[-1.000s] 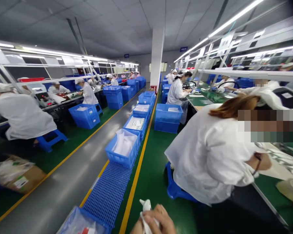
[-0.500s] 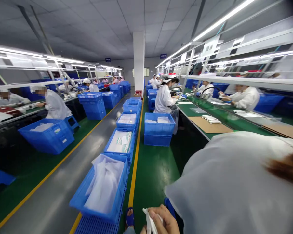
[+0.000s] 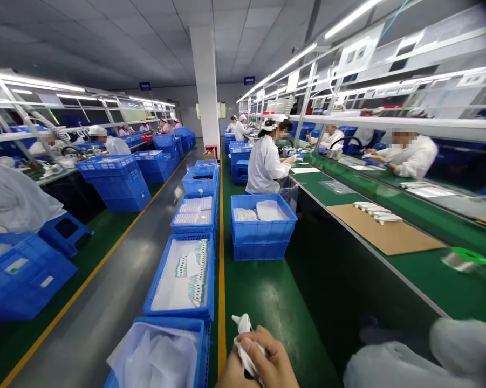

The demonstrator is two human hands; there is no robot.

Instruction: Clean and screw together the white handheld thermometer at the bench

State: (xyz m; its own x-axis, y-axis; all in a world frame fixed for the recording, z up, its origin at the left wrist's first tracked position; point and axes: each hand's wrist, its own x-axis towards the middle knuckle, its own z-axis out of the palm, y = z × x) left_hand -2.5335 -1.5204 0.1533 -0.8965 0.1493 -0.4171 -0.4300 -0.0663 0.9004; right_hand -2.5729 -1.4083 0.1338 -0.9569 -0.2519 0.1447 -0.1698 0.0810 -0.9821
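Observation:
Low in the view, my right hand (image 3: 272, 358) is closed around a small white plastic part (image 3: 243, 324). Its narrow, pointed end sticks out above the fingers, and a dark spot shows on it. My left hand (image 3: 231, 373) wraps the same part from the left, mostly cut off by the lower edge. The lower portion of the part is covered by my fingers, so its exact kind is unclear.
Blue bins (image 3: 149, 312) with white liners and parts line the yellow floor stripe (image 3: 221, 269). On the right, a green workbench (image 3: 424, 280) bears cardboard (image 3: 388, 237), white parts (image 3: 377, 212) and a spool (image 3: 465, 257). A co-worker (image 3: 267, 161) sits ahead; more people work on both sides.
The view has moved forward and turned; the white-clothed person close on the right has slid mostly out of view. The white part shows more of its pointed end, still in my hands.

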